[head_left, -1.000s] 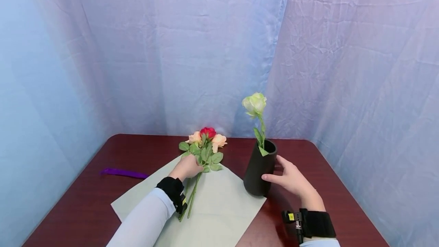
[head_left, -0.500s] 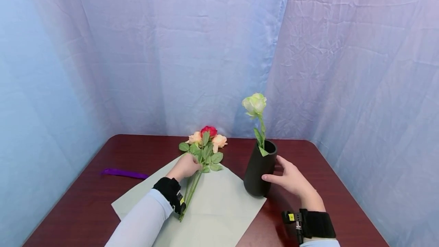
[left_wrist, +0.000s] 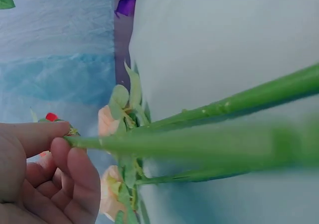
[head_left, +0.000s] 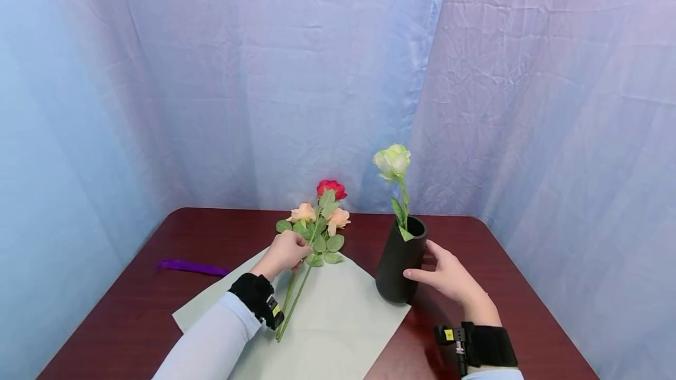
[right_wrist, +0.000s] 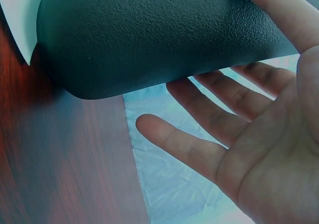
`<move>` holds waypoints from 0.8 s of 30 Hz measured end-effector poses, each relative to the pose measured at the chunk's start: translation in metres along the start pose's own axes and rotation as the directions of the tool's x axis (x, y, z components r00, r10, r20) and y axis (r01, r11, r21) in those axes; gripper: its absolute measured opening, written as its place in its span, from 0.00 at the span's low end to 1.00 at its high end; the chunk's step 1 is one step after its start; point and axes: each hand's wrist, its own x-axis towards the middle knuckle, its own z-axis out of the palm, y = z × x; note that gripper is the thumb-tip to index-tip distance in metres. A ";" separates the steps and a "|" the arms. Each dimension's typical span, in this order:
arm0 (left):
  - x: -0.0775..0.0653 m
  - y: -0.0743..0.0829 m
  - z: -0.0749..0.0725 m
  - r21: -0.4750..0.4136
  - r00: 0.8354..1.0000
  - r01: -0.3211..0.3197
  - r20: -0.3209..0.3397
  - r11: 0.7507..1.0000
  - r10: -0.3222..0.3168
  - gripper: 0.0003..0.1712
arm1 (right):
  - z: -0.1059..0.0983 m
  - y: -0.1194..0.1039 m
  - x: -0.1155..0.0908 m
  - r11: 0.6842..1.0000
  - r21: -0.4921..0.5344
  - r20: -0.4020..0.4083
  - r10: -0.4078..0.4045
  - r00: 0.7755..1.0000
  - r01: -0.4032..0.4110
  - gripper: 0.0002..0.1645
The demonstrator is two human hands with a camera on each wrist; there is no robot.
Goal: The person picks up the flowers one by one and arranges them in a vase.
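My left hand (head_left: 287, 251) pinches the green stem of a red rose (head_left: 331, 189) between thumb and forefinger, over the pale paper. In the left wrist view that stem (left_wrist: 199, 147) runs blurred close to the camera. Two peach roses (head_left: 303, 213) lie below it, leaves and stems on the paper sheet (head_left: 343, 315). My right hand (head_left: 449, 271) holds a dark, textured vase (head_left: 395, 268) at its right side, thumb on the near face and fingers behind. A white-green rose (head_left: 392, 160) stands in the vase.
A purple ribbon (head_left: 192, 267) lies on the dark red table (head_left: 121, 309), left of the paper. Pale blue and lilac cloth (head_left: 317, 75) hangs behind and at both sides. The vase stands at the paper's right corner.
My left hand has risen slightly, and the red rose has moved up and away from the two peach roses. The right hand and the vase have stayed in place.
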 end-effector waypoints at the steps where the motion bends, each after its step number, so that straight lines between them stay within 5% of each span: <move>1: -0.001 0.001 0.000 0.005 1.000 -0.010 0.000 1.000 0.010 0.25 | 0.000 0.000 0.000 1.000 -0.001 0.002 0.000 1.000 0.000 0.51; 15: -0.013 -0.001 0.004 0.199 0.980 -0.193 0.094 0.961 0.177 0.25 | 0.000 0.001 0.001 1.000 -0.017 -0.003 -0.015 1.000 0.015 0.51; 24: -0.020 -0.011 0.011 0.216 0.977 -0.160 0.171 0.963 0.124 0.21 | -0.001 0.001 0.002 1.000 -0.012 0.001 -0.012 1.000 0.012 0.51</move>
